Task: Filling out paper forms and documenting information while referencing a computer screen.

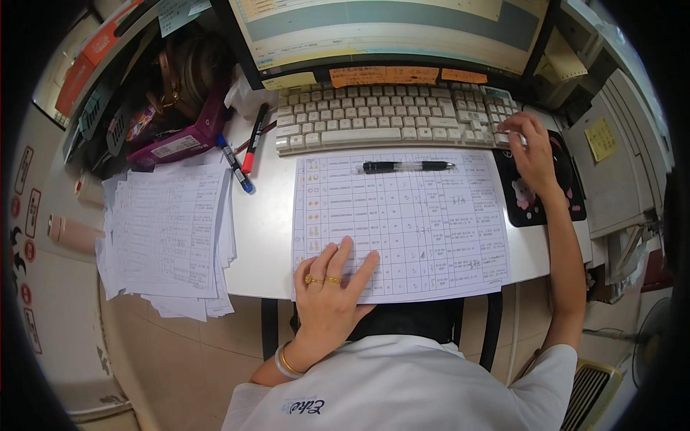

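My left hand [328,287] lies with fingers spread on the lower left part of a printed form [402,223], a sheet with a table, small pictures and some handwriting. Two gold rings and bangles show on that hand and wrist. Across the top of the form rests a black pen [410,167]. Above the number pad at the right end of the beige keyboard [381,118] is my right hand [532,144], its fingers apart and bent over the keys, holding nothing. Which key it touches, if any, I cannot tell.
A monitor [388,36] stands behind the keyboard. At the left are stacked papers [169,230], a blue marker [236,165], a red-and-black marker [255,140] and a purple box [187,133]. On the right are a dark mouse pad [528,208] and a printer [611,165].
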Tool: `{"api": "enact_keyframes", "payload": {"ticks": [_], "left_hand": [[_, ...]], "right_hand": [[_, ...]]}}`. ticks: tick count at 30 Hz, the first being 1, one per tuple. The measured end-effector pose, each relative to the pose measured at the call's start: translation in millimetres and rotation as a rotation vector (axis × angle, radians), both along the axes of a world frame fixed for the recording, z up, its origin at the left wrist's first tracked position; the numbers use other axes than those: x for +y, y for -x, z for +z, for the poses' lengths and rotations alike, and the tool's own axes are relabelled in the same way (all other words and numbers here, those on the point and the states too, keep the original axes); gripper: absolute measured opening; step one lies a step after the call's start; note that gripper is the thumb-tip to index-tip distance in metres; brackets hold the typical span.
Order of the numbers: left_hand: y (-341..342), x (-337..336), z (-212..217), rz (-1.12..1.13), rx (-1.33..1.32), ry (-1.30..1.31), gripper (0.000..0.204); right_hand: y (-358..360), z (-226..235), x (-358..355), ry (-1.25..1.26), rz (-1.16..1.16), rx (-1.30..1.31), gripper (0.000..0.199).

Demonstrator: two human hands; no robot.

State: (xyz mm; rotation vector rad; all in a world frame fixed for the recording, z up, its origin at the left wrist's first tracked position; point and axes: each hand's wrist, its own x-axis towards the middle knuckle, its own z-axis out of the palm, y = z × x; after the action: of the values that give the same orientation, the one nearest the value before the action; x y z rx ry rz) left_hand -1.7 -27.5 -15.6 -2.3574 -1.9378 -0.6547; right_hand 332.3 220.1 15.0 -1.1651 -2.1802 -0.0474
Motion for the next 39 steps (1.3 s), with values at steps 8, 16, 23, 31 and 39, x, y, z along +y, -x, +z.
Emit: {"api": "enact_keyframes", "payload": {"ticks": [8,16,23,31,39], "left_hand": [[0.6,-0.5,-0.6,-0.018,0.002,0.010,0.084],[2.0,-1.1,-0.4,-0.018,0.011,0.031,0.087],[2.5,0.0,0.1,-0.021,0.004,0.019,0.087],[0.2,-0.7,0.5,-0.005,0.011,0.005,0.082],[1.5,-0.7,0.7,-0.024,0.012,-0.015,0.085]], "right_hand": [[-17.0,-2.9,6.3,-0.074,-0.242,0.035,0.018],[-10.0,1.6,-11.8,-0.126,-0.083,0.008,0.016],[-7.2,4.2,-14.5,-0.085,-0.107,-0.009,0.013],[6.6,3.2,-14.5,0.000,-0.016,-0.013,0.020],[-2.7,6.1,-18.5,-0.063,-0.120,-0.018,0.013]]}}
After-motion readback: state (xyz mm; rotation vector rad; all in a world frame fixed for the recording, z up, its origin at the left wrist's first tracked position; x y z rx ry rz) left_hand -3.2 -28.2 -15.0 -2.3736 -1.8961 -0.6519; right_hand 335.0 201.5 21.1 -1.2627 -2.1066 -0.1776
